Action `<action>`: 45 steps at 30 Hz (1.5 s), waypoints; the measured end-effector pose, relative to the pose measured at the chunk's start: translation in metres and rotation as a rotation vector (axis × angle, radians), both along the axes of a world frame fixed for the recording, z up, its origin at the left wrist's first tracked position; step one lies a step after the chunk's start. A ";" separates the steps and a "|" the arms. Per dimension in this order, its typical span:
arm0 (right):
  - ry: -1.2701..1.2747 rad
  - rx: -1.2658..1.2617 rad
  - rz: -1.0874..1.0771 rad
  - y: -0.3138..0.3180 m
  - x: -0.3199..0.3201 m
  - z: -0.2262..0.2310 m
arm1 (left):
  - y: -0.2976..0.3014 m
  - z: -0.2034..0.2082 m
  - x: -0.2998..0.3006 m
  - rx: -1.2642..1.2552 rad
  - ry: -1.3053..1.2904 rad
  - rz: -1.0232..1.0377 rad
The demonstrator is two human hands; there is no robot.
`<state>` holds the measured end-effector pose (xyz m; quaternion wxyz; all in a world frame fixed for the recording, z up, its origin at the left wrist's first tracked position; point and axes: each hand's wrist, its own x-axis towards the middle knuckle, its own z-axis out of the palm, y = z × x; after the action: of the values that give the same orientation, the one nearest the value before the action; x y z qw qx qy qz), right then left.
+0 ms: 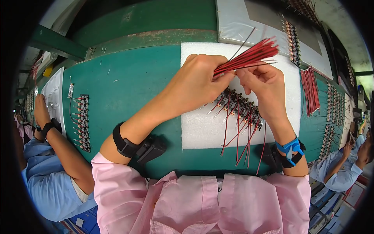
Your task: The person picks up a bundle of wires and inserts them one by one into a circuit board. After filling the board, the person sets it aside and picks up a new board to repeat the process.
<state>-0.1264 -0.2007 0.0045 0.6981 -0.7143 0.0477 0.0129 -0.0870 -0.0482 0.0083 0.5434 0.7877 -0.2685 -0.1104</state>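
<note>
My left hand [202,80] is closed round a bundle of thin red and black wires [249,55], which fan out up and to the right. One black wire sticks out apart from the rest. Close against the bundle, my right hand [265,80] pinches with thumb and forefinger beside the left thumb; what lies between those fingertips is too small to make out. Under both hands, a row of small electronic parts [241,104] lies on a white foam sheet [194,134]. Several red wires hang from that row toward me.
On the green table [136,74] another row of small parts [83,123] lies at left. A second wire bundle [310,91] and more part rows [333,107] lie at right. A white-wrapped board [233,23] borders the far side. Co-workers in blue sit left and right.
</note>
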 end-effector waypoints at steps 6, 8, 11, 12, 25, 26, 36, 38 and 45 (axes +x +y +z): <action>-0.178 -0.218 0.031 0.003 -0.003 -0.007 | 0.004 0.001 0.001 0.098 -0.145 -0.018; -0.252 -0.304 0.049 0.003 -0.003 -0.007 | 0.005 0.000 0.003 0.155 -0.229 -0.074; -0.041 -0.189 0.036 0.004 -0.007 0.002 | 0.007 -0.002 0.006 0.171 -0.261 -0.104; -0.039 -0.189 0.039 0.004 -0.006 0.002 | 0.007 -0.002 0.006 0.161 -0.254 -0.110; -0.091 -0.388 0.162 -0.005 0.008 -0.020 | 0.012 -0.013 0.016 0.148 -0.037 -0.064; -0.085 -0.438 0.182 -0.006 0.010 -0.022 | 0.012 -0.013 0.017 0.146 -0.036 -0.064; -0.136 -0.587 0.218 -0.003 0.010 -0.029 | 0.013 -0.006 0.018 0.128 -0.064 0.038; -0.114 -0.564 0.187 0.000 0.011 -0.029 | 0.013 -0.006 0.018 0.131 -0.062 0.041; -0.091 -0.547 0.153 0.000 0.011 -0.033 | 0.014 -0.007 0.018 0.134 -0.116 0.046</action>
<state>-0.1156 -0.2005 -0.0289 0.4780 -0.8774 -0.0359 0.0202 -0.0687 -0.0346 0.0013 0.4753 0.8334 -0.2732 -0.0698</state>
